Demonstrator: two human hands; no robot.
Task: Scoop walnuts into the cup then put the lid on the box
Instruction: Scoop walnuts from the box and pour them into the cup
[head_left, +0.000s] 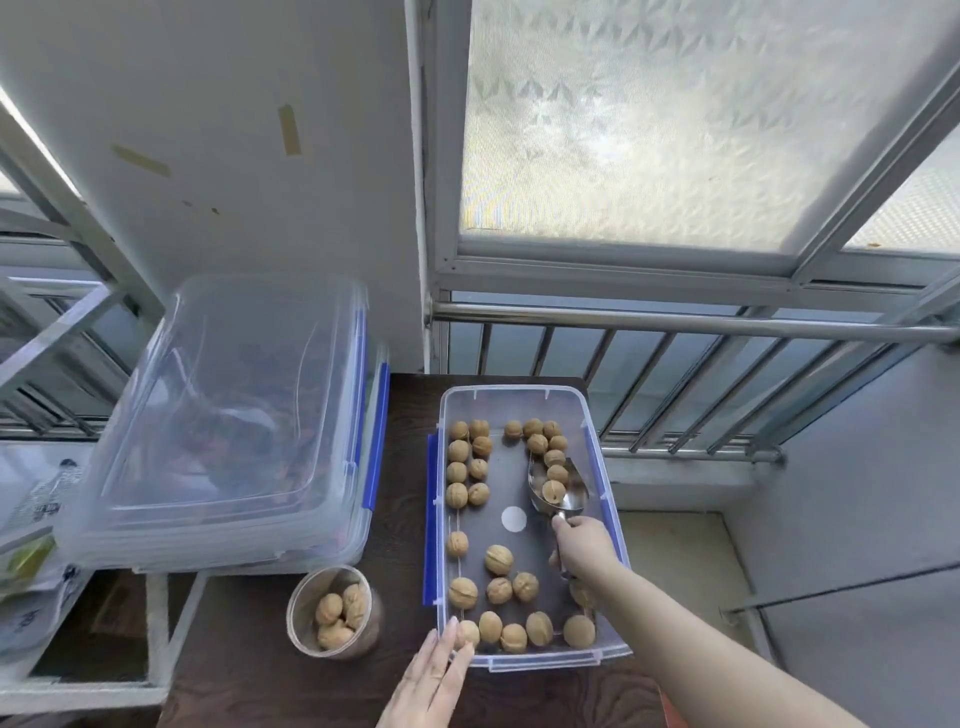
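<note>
A clear plastic box (597, 452) with blue clips lies open on the dark table, with several walnuts (498, 559) spread over its floor. My right hand (582, 545) grips the handle of a metal scoop (563, 496) inside the box, and the scoop holds a couple of walnuts. My left hand (434, 680) rests flat against the box's near left corner, fingers apart. To the left of the box stands a clear cup (332, 613) with a few walnuts in it. The clear lid (234, 395) leans on another box at the left.
A second clear box (322, 540) with blue clips sits under the lid. Plastic bags (31, 561) lie on a white shelf at far left. A metal railing (675, 325) and window run behind the table, whose right edge is close to the box.
</note>
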